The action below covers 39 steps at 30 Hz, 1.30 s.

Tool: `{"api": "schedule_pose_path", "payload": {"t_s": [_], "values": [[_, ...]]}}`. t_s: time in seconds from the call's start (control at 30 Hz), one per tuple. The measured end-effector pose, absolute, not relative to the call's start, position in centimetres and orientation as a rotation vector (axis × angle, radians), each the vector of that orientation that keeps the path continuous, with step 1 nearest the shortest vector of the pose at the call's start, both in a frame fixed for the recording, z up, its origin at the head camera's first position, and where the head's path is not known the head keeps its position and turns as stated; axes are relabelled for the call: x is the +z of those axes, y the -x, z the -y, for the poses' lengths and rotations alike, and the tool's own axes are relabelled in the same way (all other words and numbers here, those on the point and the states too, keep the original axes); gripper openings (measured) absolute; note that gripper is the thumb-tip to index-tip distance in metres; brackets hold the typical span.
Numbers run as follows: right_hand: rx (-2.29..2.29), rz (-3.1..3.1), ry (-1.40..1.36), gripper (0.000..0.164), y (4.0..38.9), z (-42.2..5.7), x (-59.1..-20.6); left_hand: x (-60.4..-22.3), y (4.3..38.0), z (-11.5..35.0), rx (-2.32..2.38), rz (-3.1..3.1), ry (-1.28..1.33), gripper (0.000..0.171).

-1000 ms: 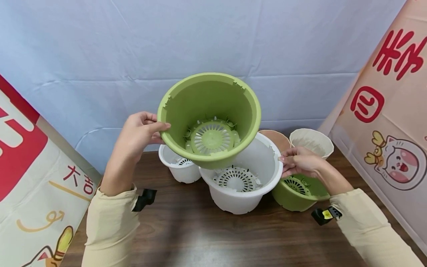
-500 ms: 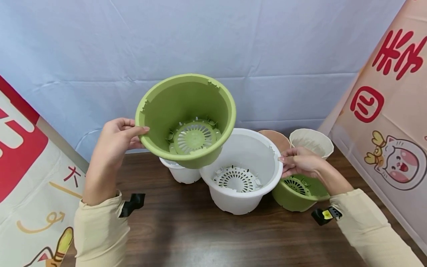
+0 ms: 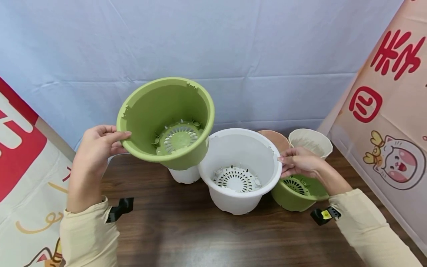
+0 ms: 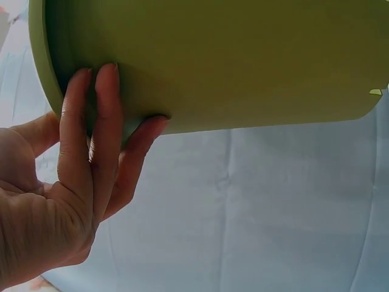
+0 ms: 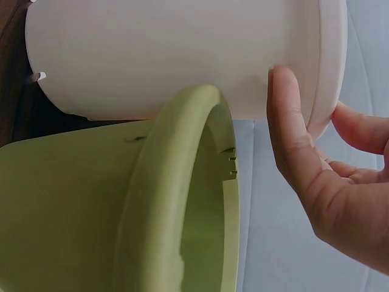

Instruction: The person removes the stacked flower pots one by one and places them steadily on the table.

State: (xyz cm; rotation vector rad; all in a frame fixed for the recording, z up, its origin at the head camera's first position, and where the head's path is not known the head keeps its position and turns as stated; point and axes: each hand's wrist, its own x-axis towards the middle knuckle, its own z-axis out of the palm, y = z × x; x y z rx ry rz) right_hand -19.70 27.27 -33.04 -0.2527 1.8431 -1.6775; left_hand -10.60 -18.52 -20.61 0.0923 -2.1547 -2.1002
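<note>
A large green plastic flowerpot point(image 3: 166, 100) with a slotted base hangs tilted above the table, its opening toward me. My left hand point(image 3: 96, 148) pinches its rim, thumb inside; in the left wrist view the fingers point(image 4: 108, 121) lie against the outer wall. A large white flowerpot point(image 3: 233, 202) stands upright on the table. Its right rim is pinched by my right hand point(image 3: 301, 162), and the right wrist view shows a finger point(image 5: 285, 103) on its outside. Just right of it, partly behind that hand, stands a smaller green flowerpot point(image 3: 290, 198).
A small white pot point(image 3: 185, 175) is partly hidden beneath the raised green one. At the back right stand a terracotta-coloured pot point(image 3: 275, 139) and a cream faceted pot point(image 3: 310, 141). Cloth hangs behind the wooden table point(image 3: 186, 230), with printed panels at both sides.
My left hand has carried the large green flowerpot leftward and slightly down, away from above the white flowerpot. The right hand keeps its hold on the white rim, which has stayed in place.
</note>
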Motion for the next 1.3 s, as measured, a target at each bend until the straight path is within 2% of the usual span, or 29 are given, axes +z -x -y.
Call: {"api": "schedule_pose_path", "payload": {"t_s": [0.07,0.23,0.4,0.67,1.3], "values": [[-1.678,-1.846,0.249,0.013,19.7,-27.3,-33.0,-20.8,10.5,19.1,-2.114,2.129,-0.101,0.024],[-1.678,-1.853,0.243,0.013,19.8,-27.4,-33.0,-21.2,10.2,20.3,-2.148,2.066,-0.089,0.004],[-1.685,-1.847,0.243,0.013,19.8,-27.4,-33.1,-21.7,9.9,21.5,-2.174,2.014,-0.095,0.012],[-1.687,-1.849,0.237,0.012,19.8,-27.4,-33.1,-22.5,9.1,23.6,-2.262,1.921,-0.095,0.014],[-1.682,-1.836,0.243,0.011,19.9,-27.4,-33.2,-24.0,7.4,28.0,-2.221,1.859,-0.333,0.019]]}}
